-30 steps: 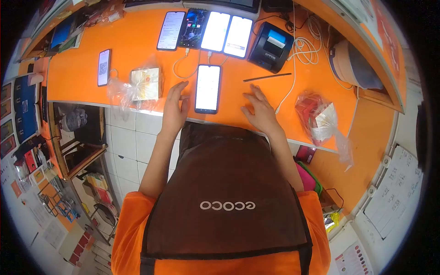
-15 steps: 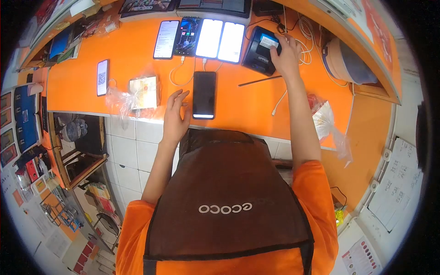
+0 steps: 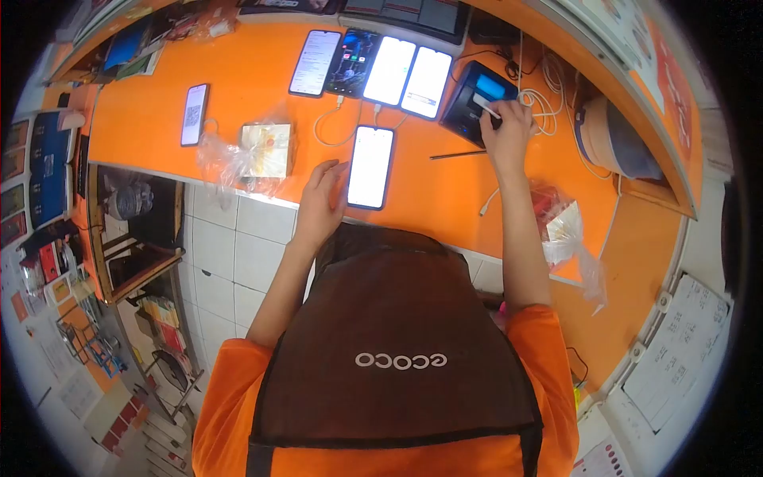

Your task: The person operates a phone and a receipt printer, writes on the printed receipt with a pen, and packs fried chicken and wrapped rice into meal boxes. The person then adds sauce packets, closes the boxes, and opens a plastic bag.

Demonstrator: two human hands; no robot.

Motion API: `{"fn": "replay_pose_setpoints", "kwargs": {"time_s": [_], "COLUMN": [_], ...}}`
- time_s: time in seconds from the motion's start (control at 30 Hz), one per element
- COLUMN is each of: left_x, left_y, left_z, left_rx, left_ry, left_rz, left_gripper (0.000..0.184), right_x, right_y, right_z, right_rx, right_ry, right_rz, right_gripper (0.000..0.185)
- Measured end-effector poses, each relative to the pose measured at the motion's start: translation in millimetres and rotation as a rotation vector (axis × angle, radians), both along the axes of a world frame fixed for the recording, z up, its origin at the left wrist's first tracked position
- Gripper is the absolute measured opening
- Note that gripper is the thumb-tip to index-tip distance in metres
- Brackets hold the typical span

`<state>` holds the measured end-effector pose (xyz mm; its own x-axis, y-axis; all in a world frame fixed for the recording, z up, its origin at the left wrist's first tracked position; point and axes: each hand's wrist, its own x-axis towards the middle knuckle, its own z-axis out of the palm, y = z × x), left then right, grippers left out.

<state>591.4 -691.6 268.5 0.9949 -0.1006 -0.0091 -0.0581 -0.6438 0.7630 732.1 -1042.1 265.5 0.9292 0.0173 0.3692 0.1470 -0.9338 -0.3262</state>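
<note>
My right hand (image 3: pixel 509 131) pinches a white paper slip (image 3: pixel 486 106) at the black printer (image 3: pixel 467 99), whose window glows blue. On the orange counter (image 3: pixel 437 187), my left hand (image 3: pixel 322 199) rests with fingers apart, beside the left edge of a phone (image 3: pixel 370 167) with a lit white screen. Behind it several phones lie in a row, among them a white-screened one (image 3: pixel 391 71) and one with a dark wallpaper (image 3: pixel 352 63). A thin dark stick (image 3: pixel 457 155) lies in front of the printer.
A phone showing a QR code (image 3: pixel 193 115) and a bagged box (image 3: pixel 266 151) lie at the left. Another bagged box (image 3: pixel 563 226) is beyond my right forearm. White cables (image 3: pixel 548 107) and a cap (image 3: pixel 612 139) are at the right.
My right hand has moved from over the counter to the printer and taken hold of the paper slip. The near phone's screen went dark, then lit again. My left hand stays beside it.
</note>
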Motion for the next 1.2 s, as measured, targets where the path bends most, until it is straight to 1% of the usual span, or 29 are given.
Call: {"fn": "replay_pose_setpoints", "kwargs": {"time_s": [0.07,0.4,0.6,0.8,0.97,1.2], "left_x": [-2.3,-7.6,-13.3,-20.0,-19.7,-18.3], "left_y": [2.2,8.2,16.7,16.7,15.2,13.1], "left_z": [-7.4,-6.1,-13.6,-19.0,-24.7,-23.9], "left_rx": [0.001,-0.051,0.005,0.124,0.136,0.131], "left_ry": [-0.021,0.032,0.047,0.018,0.008,0.007], "left_rz": [0.008,0.039,0.027,0.050,0.014,0.004], "left_gripper": [0.047,0.045,0.045,0.047,0.050,0.052], "right_x": [-5.0,-25.0,-30.9,-36.2,-42.3,-49.2], "right_y": [4.2,13.2,17.0,18.6,22.5,21.8], "right_z": [-2.0,-11.5,-17.3,-19.1,-19.5,-23.6], "right_rx": [0.000,-0.016,-0.007,-0.009,0.032,0.061], "right_ry": [-0.067,-0.071,-0.087,-0.048,-0.022,-0.054], "right_rz": [0.013,-0.024,-0.017,-0.033,-0.026,-0.005], "right_gripper": [0.013,0.009,0.009,0.010,0.010,0.009]}}
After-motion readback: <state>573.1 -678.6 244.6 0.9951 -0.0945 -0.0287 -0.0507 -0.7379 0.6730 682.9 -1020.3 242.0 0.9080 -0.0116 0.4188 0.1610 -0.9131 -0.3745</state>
